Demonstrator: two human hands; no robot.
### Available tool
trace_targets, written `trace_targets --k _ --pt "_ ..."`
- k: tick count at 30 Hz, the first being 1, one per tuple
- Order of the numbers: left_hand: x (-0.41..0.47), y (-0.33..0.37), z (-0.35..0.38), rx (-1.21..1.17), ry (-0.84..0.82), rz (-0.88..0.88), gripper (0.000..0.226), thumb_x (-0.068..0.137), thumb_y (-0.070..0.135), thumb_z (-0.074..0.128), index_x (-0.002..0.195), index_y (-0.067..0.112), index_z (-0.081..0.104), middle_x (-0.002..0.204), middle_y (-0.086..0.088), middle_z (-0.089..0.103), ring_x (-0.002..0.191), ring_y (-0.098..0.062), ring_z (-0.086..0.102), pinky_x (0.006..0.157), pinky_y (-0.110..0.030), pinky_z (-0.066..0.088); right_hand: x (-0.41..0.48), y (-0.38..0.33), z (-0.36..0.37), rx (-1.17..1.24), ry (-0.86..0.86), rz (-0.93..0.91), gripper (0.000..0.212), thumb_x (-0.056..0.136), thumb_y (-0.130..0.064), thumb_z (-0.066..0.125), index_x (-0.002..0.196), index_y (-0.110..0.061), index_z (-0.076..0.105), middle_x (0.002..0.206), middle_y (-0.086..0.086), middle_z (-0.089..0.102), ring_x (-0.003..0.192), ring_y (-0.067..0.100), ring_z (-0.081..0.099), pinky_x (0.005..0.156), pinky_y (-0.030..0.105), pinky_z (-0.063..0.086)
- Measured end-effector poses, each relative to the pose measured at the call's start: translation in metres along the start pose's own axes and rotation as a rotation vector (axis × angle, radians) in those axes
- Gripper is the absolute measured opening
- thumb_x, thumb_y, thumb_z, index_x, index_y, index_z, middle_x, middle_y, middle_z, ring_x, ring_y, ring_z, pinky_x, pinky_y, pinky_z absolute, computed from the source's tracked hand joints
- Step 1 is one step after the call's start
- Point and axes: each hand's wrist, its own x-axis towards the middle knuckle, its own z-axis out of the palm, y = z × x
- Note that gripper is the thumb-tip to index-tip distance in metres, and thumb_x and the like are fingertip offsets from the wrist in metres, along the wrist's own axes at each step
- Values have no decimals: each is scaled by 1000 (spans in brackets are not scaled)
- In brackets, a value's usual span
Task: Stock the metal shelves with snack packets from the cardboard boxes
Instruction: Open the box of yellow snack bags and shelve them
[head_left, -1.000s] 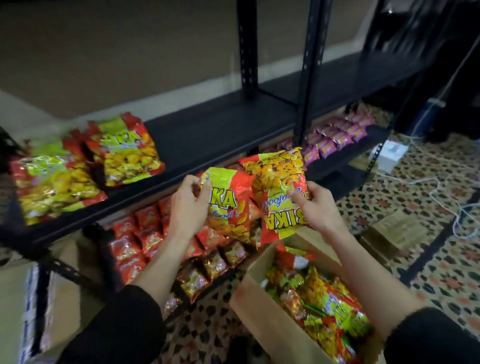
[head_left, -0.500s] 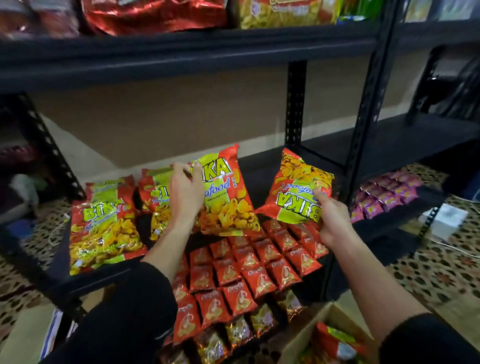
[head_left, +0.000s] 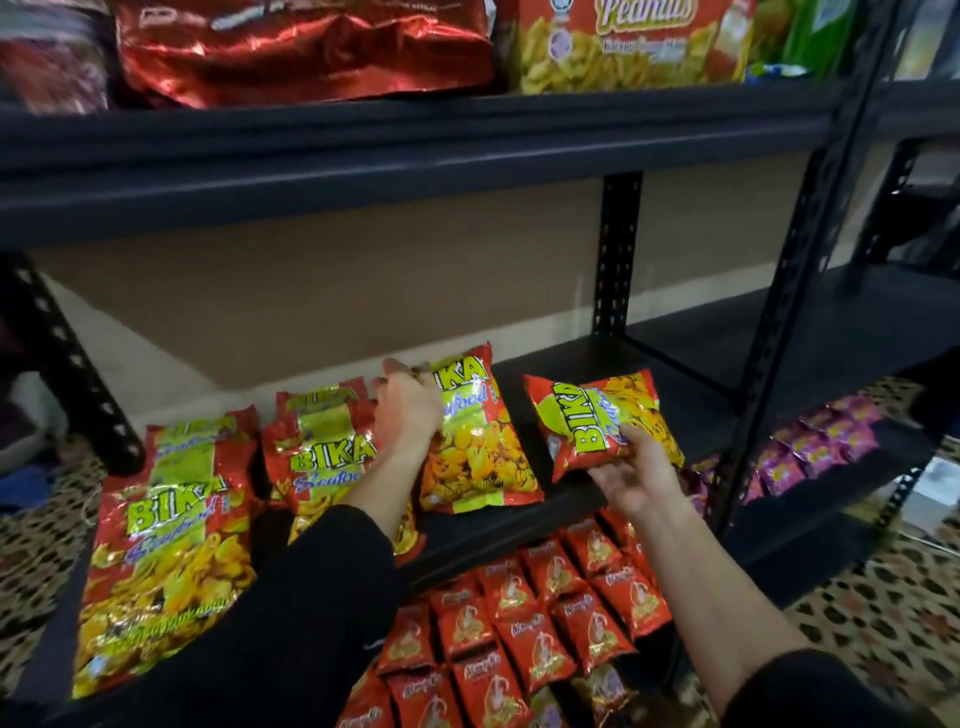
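Compared with half a second before, when both packets were held up in front of the rack, the left red, yellow and green foil snack packet lay flat on the black metal shelf board, just beside the matching packets already laid to its left. The right red, yellow and green foil snack packet, previously logo-down, had been turned so that its logo read nearly upright. It remained off the board, above the front edge. Judgement: one placement was all but complete, and the second packet was prepared for the bare board to the right of the first. The left hand lay on the placed packet's left side, fingers curled at its upper corner. Motion blur obscured the contact, but the hand appeared to be pinching the foil rather than released. The right hand was palm-up beneath its packet, fingers curled round the lower edge, gripping it. Small red sachets filled the shelf below.
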Motion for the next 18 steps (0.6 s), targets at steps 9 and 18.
trace_targets --k 9,18 --pt "15 4 17 130 -145 -60 50 100 47 43 128 8 35 129 -15 39 93 -37 68 82 -45 58 18 6 23 -58 52 14 34 93 -21 67 123 -8 58 119 18 63 101 30 61 89 44 50" --pt "-21 9 32 423 -170 644 49 102 41 43 142 12 39 145 -7 44 137 -24 37 118 -37 24 10 -3 28 -467 -122 192 66 96 -57 52 133 -3 47 123 27 64 108 39 66 78 46 56"
